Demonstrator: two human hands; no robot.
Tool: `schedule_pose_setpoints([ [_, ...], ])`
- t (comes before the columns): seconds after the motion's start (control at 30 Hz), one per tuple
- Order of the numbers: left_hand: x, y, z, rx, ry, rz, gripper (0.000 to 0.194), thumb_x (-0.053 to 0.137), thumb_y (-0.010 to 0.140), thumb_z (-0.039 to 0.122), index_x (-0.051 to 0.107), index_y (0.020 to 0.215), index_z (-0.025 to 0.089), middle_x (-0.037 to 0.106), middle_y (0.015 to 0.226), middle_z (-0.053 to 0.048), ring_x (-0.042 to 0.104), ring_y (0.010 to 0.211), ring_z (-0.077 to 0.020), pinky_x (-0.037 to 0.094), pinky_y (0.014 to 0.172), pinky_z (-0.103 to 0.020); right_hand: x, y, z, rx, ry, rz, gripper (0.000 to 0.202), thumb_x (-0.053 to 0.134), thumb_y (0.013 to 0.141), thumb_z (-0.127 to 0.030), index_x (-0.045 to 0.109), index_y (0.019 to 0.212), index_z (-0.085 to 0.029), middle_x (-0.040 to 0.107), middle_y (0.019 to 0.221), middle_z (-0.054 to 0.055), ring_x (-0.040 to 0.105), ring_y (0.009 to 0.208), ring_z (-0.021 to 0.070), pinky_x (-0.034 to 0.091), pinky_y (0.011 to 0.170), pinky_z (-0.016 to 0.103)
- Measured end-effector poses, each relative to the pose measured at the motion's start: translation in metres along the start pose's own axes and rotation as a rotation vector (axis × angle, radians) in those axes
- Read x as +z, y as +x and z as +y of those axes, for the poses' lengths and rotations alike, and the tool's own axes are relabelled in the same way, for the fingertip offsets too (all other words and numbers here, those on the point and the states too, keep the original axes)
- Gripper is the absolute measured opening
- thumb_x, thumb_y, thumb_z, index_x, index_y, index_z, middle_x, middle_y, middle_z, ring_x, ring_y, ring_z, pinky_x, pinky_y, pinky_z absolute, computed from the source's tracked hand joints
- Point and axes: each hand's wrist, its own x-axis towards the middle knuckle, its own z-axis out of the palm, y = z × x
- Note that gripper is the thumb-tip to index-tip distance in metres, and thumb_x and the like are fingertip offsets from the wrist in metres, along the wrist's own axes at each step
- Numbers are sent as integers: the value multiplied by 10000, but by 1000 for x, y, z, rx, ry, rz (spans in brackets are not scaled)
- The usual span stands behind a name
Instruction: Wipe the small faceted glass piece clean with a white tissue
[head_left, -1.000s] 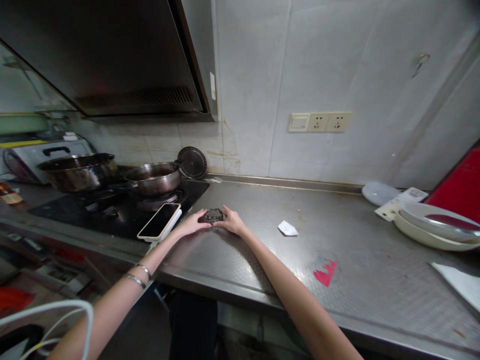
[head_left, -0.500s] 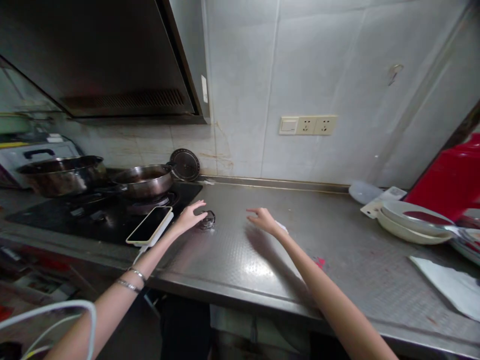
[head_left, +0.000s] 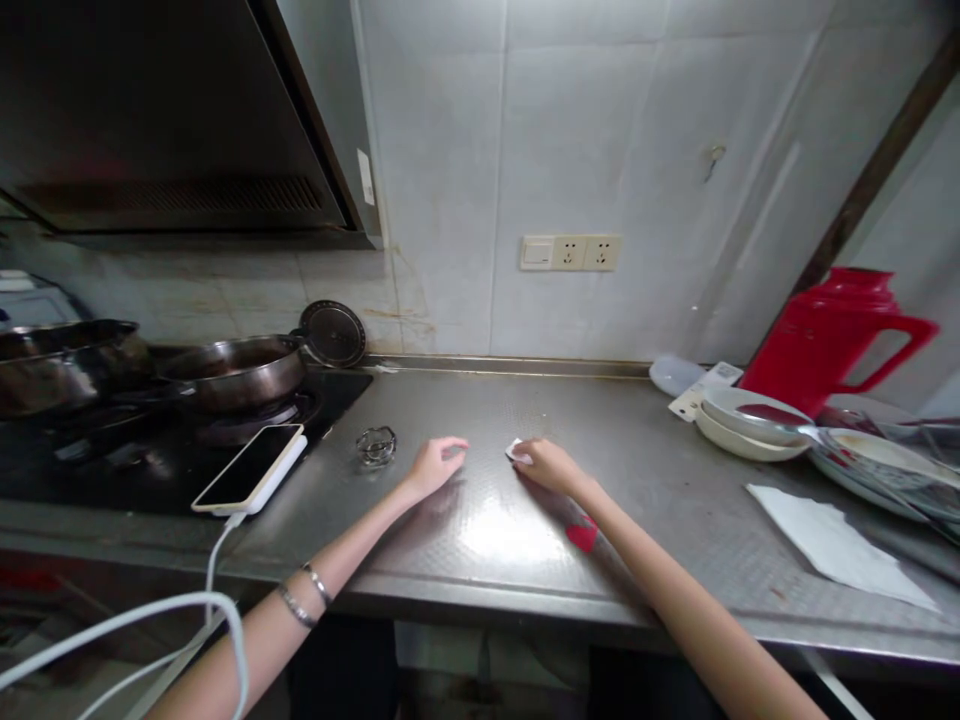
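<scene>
My right hand (head_left: pixel 544 464) rests on a small white piece of paper (head_left: pixel 515 450) on the steel counter (head_left: pixel 480 520), fingers curled over it. My left hand (head_left: pixel 435 463) hovers just left of it, fingers loosely curled and holding nothing. A small clear glass dish (head_left: pixel 376 445) sits alone on the counter, left of my left hand and apart from it. A red mark (head_left: pixel 581 532) on the counter shows beside my right forearm.
A phone (head_left: pixel 250 468) on a white cable lies at the edge of the black stove (head_left: pixel 150 450), which carries two pans (head_left: pixel 232 372). Stacked plates (head_left: pixel 750 420), a red jug (head_left: pixel 832 335) and a white sheet (head_left: pixel 832 545) are at the right.
Both hands let go of the glass dish and moved right. My right hand reached the white paper; my left hand followed. The view has swung to the right.
</scene>
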Motion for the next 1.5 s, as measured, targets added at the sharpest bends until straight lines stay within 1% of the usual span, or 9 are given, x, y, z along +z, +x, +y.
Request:
schedule_pose_setpoints([
  [0.2,8,-3,0,-58,-138,70,236,552,742,235,695,913,159,705,1012,-90,644,979,-224,489,928,-375,-3,10,-6,-24,61,23,277,484,853,-314,725,946,-212,727,955,75,671,877,220,478,768,278],
  [0.47,-1,-20,8,-339,-598,-10,481,736,657,334,630,1078,127,689,1049,-134,639,986,-243,523,799,-339,7,26,-68,-92,687,139,399,540,810,-481,723,973,-165,722,980,66,660,924,254,489,836,357],
  [0.73,-26,-33,9,-360,-651,54,345,754,613,367,670,822,106,707,843,-91,668,768,-203,494,631,-262,27,30,-109,-82,874,60,434,561,786,-506,724,950,-138,720,977,89,646,938,260,474,852,382],
  [0.87,-45,-39,10,-340,-621,-136,281,731,624,325,653,801,121,701,788,-64,661,726,-197,500,610,-276,30,33,-118,56,1051,-28,502,529,793,-561,680,1048,-155,668,1118,109,605,1038,248,463,877,384],
  [1.0,-67,-47,19,-283,-506,-385,204,704,613,254,650,744,106,688,740,-59,636,675,-163,511,612,-270,36,37,-127,58,1201,-306,513,506,821,-567,614,1155,-192,636,1170,109,608,1023,217,460,874,357],
  [1.1,-83,-54,25,-305,-434,-459,188,658,641,253,621,755,109,698,777,-81,659,692,-184,506,560,-255,42,39,-134,50,1218,-496,538,487,836,-563,568,1206,-181,692,989,93,642,820,180,498,743,317],
  [1.23,-107,-65,18,-372,-338,-483,220,620,708,313,554,808,128,710,784,-101,680,628,-200,466,479,-230,45,43,-137,0,1159,-527,520,581,789,-512,594,1167,-156,670,812,49,597,681,135,498,619,254],
  [1.37,-127,-76,-5,-393,-191,-361,278,600,734,394,524,824,142,701,742,-85,675,602,-193,446,467,-223,53,53,-136,-121,897,-543,460,708,676,-389,662,1064,-146,646,750,20,556,614,112,465,555,218],
  [1.5,-135,-81,-30,-326,53,-143,237,528,771,382,552,821,152,668,657,-41,647,567,-174,406,460,-215,76,68,-140,-148,596,-343,204,662,686,-283,713,793,-118,556,565,-27,486,530,93,366,500,196],
])
